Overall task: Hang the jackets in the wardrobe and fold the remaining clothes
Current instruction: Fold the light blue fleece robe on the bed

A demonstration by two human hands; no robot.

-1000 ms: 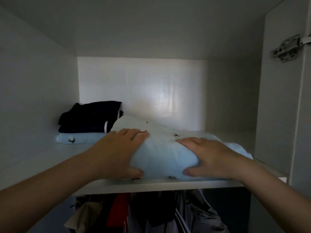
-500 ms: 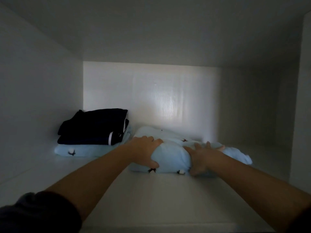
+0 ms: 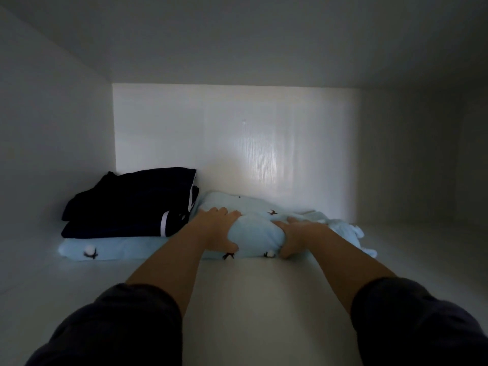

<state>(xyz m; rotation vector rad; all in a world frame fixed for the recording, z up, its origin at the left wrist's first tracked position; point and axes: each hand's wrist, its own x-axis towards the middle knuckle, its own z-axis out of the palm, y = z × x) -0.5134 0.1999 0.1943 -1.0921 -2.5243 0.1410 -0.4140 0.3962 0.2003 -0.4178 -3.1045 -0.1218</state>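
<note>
Garment (image 3: 254, 232) sits gripped between left hand (image 3: 214, 228) and right hand (image 3: 295, 236).

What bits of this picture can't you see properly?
Head view, the only one:
- The blue bundle: parts covered by the left hand and right hand.
- The blue folded cloth: top hidden under the dark clothes.
- The little prints: too small to name.
- Right corner of the shelf: lost in shadow.

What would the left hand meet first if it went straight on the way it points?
The blue bundle the left hand grips; beyond it, probably the back wall, though depth is unclear.
</note>
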